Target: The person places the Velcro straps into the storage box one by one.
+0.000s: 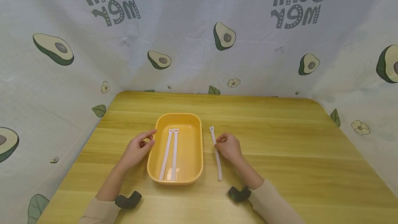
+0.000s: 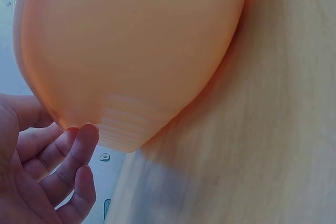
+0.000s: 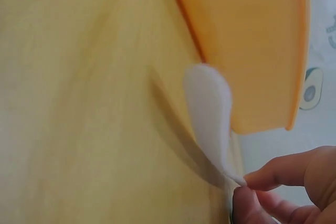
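Note:
My left hand (image 1: 138,148) holds the left rim of a yellow tray (image 1: 189,155); in the left wrist view its fingertips (image 2: 88,135) lie against the outer wall. Two white cable straps (image 1: 174,155) with slotted heads lie side by side lengthwise in the tray's left half, heads at the far end. To the right of the tray, my right hand (image 1: 229,146) pinches a third white cable strap (image 1: 218,163) near its middle between thumb and finger. In the right wrist view that strap's rounded end (image 3: 207,108) stands up over the table, with its shadow beside it.
The wooden table (image 1: 295,168) extends to both sides and behind the tray. A white cloth (image 1: 192,44) with avocado prints hangs around its back and sides. Dark curved pieces (image 1: 128,200) sit at both wrists.

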The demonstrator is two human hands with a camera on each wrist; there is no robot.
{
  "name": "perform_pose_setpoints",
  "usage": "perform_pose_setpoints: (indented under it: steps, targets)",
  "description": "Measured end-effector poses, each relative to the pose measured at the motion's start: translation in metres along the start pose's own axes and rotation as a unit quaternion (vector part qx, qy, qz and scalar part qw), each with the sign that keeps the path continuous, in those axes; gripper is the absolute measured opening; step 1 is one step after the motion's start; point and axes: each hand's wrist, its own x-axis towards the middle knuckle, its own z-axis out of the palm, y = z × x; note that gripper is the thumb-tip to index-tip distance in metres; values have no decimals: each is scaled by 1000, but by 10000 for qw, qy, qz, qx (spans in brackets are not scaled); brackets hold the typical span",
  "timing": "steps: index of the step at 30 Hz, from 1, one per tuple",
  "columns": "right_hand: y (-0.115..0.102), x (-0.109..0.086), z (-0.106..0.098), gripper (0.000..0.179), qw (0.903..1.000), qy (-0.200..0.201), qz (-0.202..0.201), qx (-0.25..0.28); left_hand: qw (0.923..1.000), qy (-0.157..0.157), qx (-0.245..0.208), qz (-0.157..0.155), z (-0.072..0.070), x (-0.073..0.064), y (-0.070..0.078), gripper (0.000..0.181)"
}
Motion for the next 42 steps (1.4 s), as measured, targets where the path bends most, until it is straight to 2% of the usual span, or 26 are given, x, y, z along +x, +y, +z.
perform_pose_setpoints:
  steps: [5, 11, 22, 30, 42]
  targets:
    - [0, 3, -2, 9, 9983, -160, 388, 404, 10000, -3, 19, -19, -1, 0, -1, 39]
    - [-5, 2, -7, 11, 9929, -339, 601, 970, 10000, 16, 84, -42, -1, 0, -2, 38]
    - [-20, -4, -13, 15, 9862, -615, 597, 1414, 10000, -4, 21, 26, -1, 0, -3, 38]
    - [-34, -9, -14, 15, 9774, -838, 600, 1843, 10000, 39, 80, 18, -1, 1, -3, 38]
    - [-59, -12, 1, 10, 9678, -1073, 505, 2220, 10000, 30, 17, -17, -1, 2, -4, 39]
